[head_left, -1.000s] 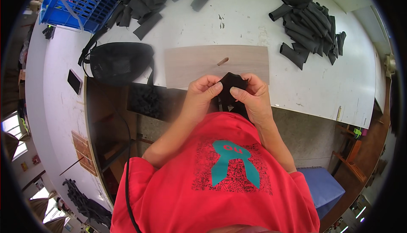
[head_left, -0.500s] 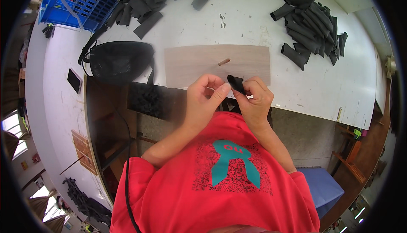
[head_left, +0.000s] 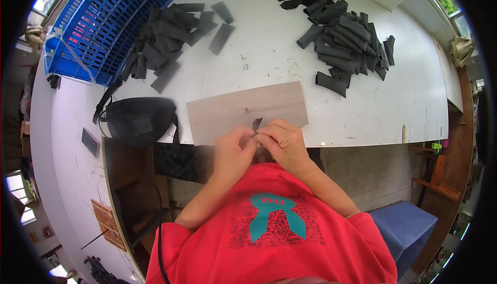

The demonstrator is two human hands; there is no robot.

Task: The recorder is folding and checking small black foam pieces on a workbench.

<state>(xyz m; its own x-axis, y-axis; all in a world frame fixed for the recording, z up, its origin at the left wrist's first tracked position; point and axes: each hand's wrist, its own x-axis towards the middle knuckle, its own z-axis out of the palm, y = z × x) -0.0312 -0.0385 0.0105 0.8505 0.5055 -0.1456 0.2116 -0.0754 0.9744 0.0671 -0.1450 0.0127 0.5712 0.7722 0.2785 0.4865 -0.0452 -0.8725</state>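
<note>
My left hand [head_left: 235, 147] and my right hand [head_left: 282, 142] meet over the front edge of a wood-grain board [head_left: 217, 113], both closed with fingertips pinched together. A small dark piece [head_left: 257, 123] sticks up between their fingertips. It looks like part of a black fabric tube, but the fingers cover most of it. A round brown mark [head_left: 247, 110] shows on the board just beyond my fingers. The board lies at a slant along the front of the white table [head_left: 269, 66].
Heaps of black fabric tubes lie at the far left [head_left: 168, 33] and far right [head_left: 349, 38]. A blue plastic basket [head_left: 116, 23] stands at the back left, a black bag [head_left: 140, 119] left of the board. A phone [head_left: 90, 142] and a blue box [head_left: 404, 227] are further out.
The view has tilted up, and the board now appears slanted. My hands have come together around the dark piece; the black tube stood in my right fingers. The elongated brown thing on the board no longer shows.
</note>
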